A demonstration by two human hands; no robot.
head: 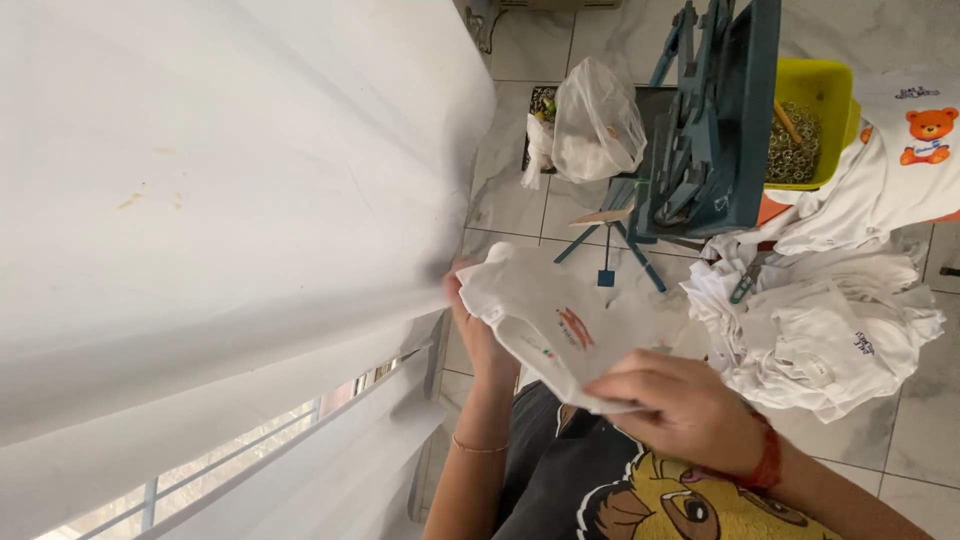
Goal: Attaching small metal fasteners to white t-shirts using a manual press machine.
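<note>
Both my hands hold a small white garment (545, 320) with a red mark near its neck label. My left hand (478, 335) grips its far end, close to the edge of a big white sheet (220, 200). My right hand (675, 405), with a red band at the wrist, pinches the near end above my dark printed shirt. The garment is stretched between the hands, partly folded.
A heap of white garments (820, 340) lies on the tiled floor to the right, one with a bear print (925, 135). A blue metal press stand (710, 120), a yellow tub of small metal rings (815, 125) and a clear plastic bag (597, 125) stand beyond.
</note>
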